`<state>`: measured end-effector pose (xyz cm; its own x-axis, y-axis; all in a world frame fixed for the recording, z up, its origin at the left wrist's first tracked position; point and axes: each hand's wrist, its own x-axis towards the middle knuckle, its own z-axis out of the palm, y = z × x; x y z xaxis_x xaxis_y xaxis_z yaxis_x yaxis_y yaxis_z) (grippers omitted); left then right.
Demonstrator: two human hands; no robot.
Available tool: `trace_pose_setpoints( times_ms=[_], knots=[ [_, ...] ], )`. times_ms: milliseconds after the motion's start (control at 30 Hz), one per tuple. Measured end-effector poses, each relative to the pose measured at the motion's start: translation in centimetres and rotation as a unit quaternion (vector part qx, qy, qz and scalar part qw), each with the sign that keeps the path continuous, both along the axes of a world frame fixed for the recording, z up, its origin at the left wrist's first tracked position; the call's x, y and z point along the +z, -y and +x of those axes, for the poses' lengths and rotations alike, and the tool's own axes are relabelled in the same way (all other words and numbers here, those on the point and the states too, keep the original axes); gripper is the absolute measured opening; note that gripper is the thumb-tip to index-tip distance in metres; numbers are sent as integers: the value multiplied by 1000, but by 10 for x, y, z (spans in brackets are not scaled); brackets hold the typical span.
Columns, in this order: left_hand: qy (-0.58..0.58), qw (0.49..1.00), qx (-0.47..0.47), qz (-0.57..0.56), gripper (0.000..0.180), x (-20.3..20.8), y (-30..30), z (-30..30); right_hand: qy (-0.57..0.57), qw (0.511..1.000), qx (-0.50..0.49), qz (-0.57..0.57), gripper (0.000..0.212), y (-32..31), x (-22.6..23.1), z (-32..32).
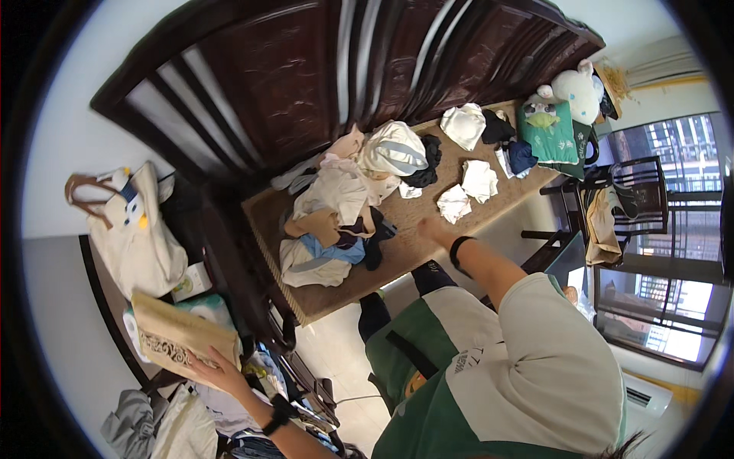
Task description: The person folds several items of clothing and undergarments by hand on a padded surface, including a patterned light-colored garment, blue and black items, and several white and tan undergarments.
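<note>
My left hand grips the lower right corner of a flat beige thing with a dark scroll pattern, perhaps a folded cushion cover. It tilts over packs of white rolls. Above the bench's front edge is my right hand, fingers loosely curled, with nothing visible in it. Nearest to it lie crumpled white cloths and, on its left, a mixed heap of clothes in white, tan, blue and black. A white-and-grey bundled garment rests at the heap's back.
A dark carved wooden backrest rises behind the brown-matted bench. Green cushions and a white plush toy occupy its right end. At left stands a cream tote bag; more clothes lie below. A dark chair is far right.
</note>
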<state>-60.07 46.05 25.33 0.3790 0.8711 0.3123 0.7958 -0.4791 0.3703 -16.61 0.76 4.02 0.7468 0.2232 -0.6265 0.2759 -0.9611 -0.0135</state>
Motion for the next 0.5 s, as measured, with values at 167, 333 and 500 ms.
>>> trace_pose_setpoints(
  times_ms=[167, 333, 500],
  knots=[
    [92, 958, -58, -267, 37, 11, 140, 90, 40, 980, -86, 174, 29, -7, 21, 89],
    [12, 847, -300, -439, 23, 5, 263, 207, 136, 956, 46, 254, 54, -54, -12, 136],
    [61, 832, -290, -469, 19, -15, 325, 298, 35, 990, 6, 140, 53, -75, -22, 164]
  ],
)
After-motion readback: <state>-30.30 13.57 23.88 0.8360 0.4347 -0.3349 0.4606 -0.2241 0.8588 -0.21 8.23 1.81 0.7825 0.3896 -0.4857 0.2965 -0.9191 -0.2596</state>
